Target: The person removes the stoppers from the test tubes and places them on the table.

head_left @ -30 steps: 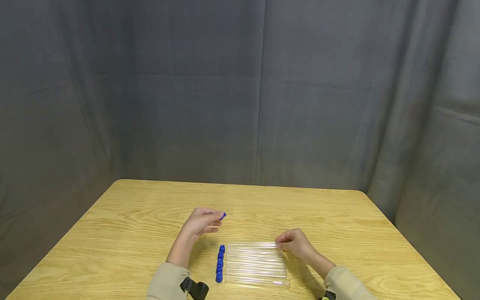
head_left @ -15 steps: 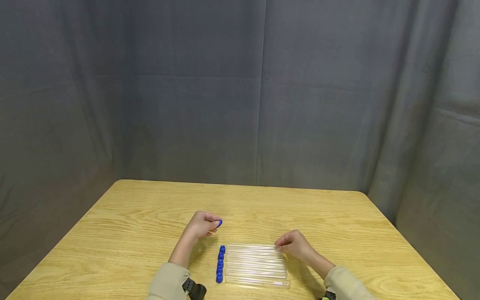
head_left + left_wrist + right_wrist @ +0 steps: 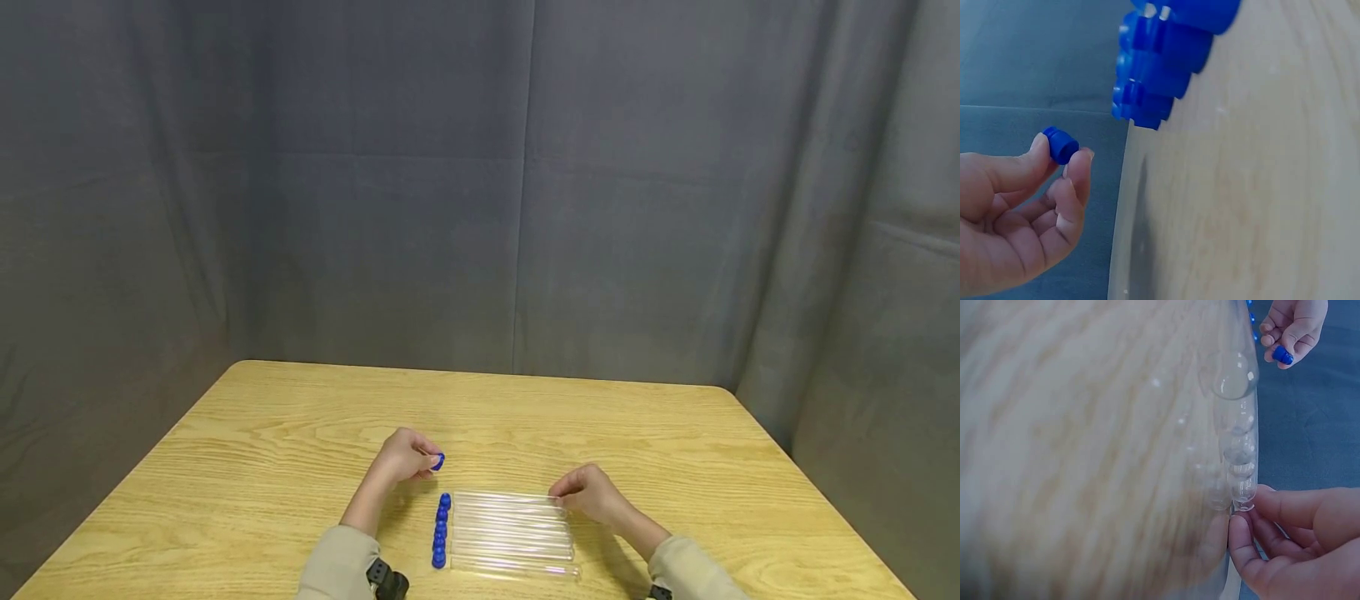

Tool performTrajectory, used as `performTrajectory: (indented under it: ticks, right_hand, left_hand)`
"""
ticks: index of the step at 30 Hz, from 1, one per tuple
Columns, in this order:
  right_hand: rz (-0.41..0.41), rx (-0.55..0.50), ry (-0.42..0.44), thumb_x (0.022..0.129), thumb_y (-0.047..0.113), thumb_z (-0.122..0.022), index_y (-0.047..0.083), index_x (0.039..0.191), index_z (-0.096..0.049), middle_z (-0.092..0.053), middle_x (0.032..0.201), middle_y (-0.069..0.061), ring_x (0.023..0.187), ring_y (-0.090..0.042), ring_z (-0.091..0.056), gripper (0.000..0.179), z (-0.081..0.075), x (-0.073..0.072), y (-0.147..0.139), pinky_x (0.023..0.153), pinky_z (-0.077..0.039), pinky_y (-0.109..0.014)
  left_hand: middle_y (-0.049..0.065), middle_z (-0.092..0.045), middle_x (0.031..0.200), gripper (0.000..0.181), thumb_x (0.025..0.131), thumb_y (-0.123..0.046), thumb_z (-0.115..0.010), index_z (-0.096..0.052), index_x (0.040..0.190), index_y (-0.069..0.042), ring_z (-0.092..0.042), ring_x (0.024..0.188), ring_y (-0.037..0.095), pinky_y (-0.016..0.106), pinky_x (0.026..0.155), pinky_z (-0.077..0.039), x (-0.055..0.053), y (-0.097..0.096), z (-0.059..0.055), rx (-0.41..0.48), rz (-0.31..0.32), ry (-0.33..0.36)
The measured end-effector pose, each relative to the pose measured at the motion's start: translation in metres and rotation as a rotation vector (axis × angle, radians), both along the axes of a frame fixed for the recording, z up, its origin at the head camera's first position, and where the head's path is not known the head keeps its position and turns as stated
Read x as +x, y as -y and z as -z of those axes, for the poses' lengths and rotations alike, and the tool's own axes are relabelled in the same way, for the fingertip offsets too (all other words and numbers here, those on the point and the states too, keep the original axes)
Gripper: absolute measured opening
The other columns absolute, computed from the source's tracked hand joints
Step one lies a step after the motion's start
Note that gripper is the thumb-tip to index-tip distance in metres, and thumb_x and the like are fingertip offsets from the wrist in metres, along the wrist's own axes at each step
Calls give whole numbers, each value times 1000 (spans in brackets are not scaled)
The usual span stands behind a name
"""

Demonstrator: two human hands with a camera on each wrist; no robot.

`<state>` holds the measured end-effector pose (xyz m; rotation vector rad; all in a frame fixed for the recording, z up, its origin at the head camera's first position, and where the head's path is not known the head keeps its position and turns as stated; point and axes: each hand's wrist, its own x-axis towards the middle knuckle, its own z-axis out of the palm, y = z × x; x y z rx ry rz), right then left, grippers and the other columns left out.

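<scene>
Between thumb and fingers my left hand point(image 3: 403, 457) pinches a small blue cap point(image 3: 1062, 145), raised above the table beyond the left end of the tubes. Clear test tubes point(image 3: 510, 536) lie side by side on the table, rounded ends to the right. At the far side of that row, my right hand point(image 3: 591, 492) pinches the rounded end of the farthest test tube point(image 3: 498, 499); in the right wrist view its fingers close about that end. Several more blue caps point(image 3: 439, 533) stand in a line along the tubes' left ends.
The wood-grain table point(image 3: 262, 467) stretches out around the tubes. Grey curtains point(image 3: 390, 250) hang behind the table and at both sides. Each wrist wears a strap, the left one with a black camera point(image 3: 390, 583).
My left hand has come slightly nearer with the blue cap, its fingers drawn in closer round it. My right hand stays at the end of the far test tube, almost unmoved.
</scene>
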<state>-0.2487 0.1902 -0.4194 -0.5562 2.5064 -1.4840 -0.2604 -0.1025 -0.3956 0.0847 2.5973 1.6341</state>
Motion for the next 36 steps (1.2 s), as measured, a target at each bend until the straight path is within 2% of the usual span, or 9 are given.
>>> performTrajectory:
  ticks: [6,10,13,16,20,28,36]
  right_hand:
    - [-4,-17,20,78,-12,-57,-16,85,-60,-62,79,-17,69,-18,-57,8,0,0,-1,56,-48,-24]
    - [-11,-29,23,79,-12,-57,-17,87,-59,-62,80,-17,69,-15,-56,10,1,0,-1,57,-47,-22]
    - [-15,-37,17,79,-12,-56,-18,88,-58,-61,80,-17,69,-13,-54,11,2,0,-1,57,-46,-20]
    - [-9,-47,21,79,-12,-56,-18,89,-57,-61,80,-17,69,-12,-53,12,2,-1,-1,57,-45,-19]
    - [1,-48,28,79,-11,-57,-18,90,-57,-62,80,-16,69,-12,-53,13,3,-1,-1,57,-45,-18]
    - [-11,-54,17,79,-9,-59,-19,89,-56,-61,80,-17,70,-13,-53,14,3,0,0,57,-45,-18]
    - [-8,-47,45,81,-7,-59,-18,91,-57,-61,82,-15,71,-16,-54,15,3,-3,-1,58,-46,-21]
  left_hand:
    - [7,-60,66,5,81,3,-62,-66,82,5,-58,53,16,28,49,-51,-1,-2,4,-20,28,-8]
    - [4,-59,64,3,79,2,-64,-67,79,4,-51,54,13,26,49,-47,-1,-3,4,-85,53,-30]
    - [3,-59,64,3,79,2,-65,-67,77,3,-50,55,13,24,49,-45,-2,-3,5,-155,103,-42]
    - [3,-59,63,4,79,2,-65,-67,76,2,-48,54,12,22,47,-42,-4,-4,6,-212,142,-35]
    - [3,-58,63,5,79,2,-64,-68,76,1,-47,52,12,21,45,-39,-6,-6,7,-250,156,-15]
    - [5,-59,62,5,79,5,-63,-66,76,4,-47,49,9,19,45,-42,-6,-8,10,-169,158,46]
    - [6,-61,63,7,78,7,-63,-66,72,3,-51,51,11,21,46,-45,-8,-9,11,-166,134,80]
